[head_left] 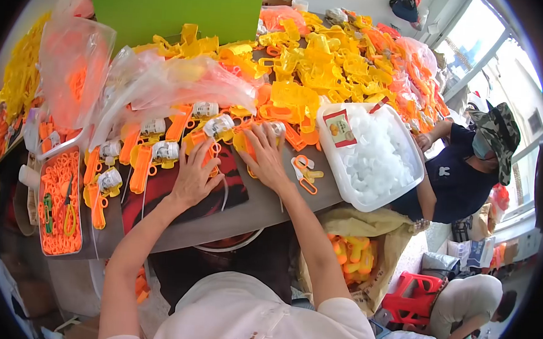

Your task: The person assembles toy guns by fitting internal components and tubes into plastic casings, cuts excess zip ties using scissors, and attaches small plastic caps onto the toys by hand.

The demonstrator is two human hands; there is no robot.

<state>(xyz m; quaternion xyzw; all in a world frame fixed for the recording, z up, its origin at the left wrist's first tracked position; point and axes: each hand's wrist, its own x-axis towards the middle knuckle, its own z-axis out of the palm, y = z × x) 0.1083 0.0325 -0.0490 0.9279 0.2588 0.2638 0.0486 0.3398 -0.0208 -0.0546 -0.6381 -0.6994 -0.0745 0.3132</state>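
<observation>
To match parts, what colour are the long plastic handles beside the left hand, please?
The long plastic handles are orange, clearest in the head view.

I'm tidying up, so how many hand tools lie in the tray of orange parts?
2: a green-handled tool at left, a yellow-handled tool just right of it. Others may be buried under the orange parts.

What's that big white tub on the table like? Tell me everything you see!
The white tub looks like plastic: a rectangle with rounded corners, a rim and no lid on. It sits right way up, slightly askew, on the dark table. Inside is a heap of small whitish bits. A red-and-cream card lies at its far left corner. Another person's hand is by its right side; I can't tell if it touches.
</observation>
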